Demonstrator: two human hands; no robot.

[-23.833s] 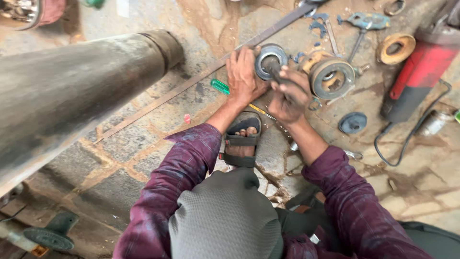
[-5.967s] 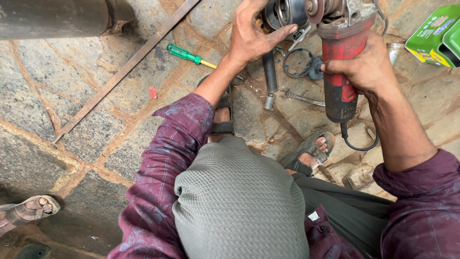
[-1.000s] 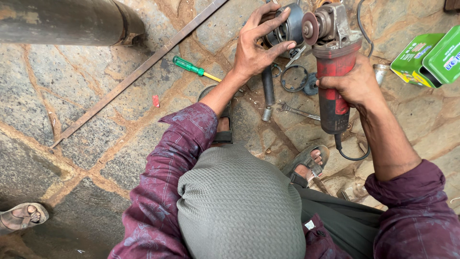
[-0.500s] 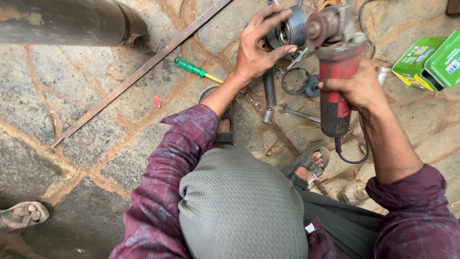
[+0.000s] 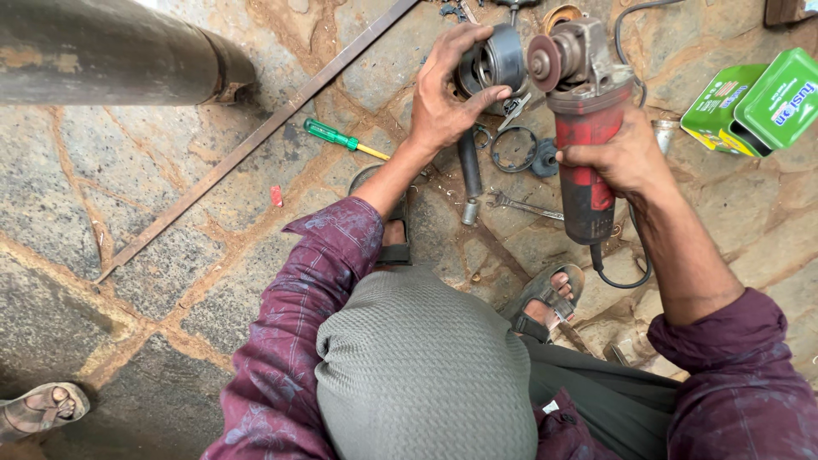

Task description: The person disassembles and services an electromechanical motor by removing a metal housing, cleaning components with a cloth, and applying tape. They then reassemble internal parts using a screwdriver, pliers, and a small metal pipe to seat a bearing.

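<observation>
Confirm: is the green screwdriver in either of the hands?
No. The green screwdriver lies on the stone floor, apart from the left hand and the right hand.

The person wore a loose maroon shirt with a faint, mottled darker pattern, its long sleeves (image 5: 328, 255) pushed up so that both forearms were bare from below the elbow down to the left hand (image 5: 443, 106) and the right hand (image 5: 626, 153). A grey knitted cap (image 5: 426, 366) with a fine waffle-like weave covered the whole head, and dark grey trousers (image 5: 596, 392) showed beneath it. On the feet were dark open sandals (image 5: 545, 294) with broad straps across the toes, worn and dusty.
</observation>
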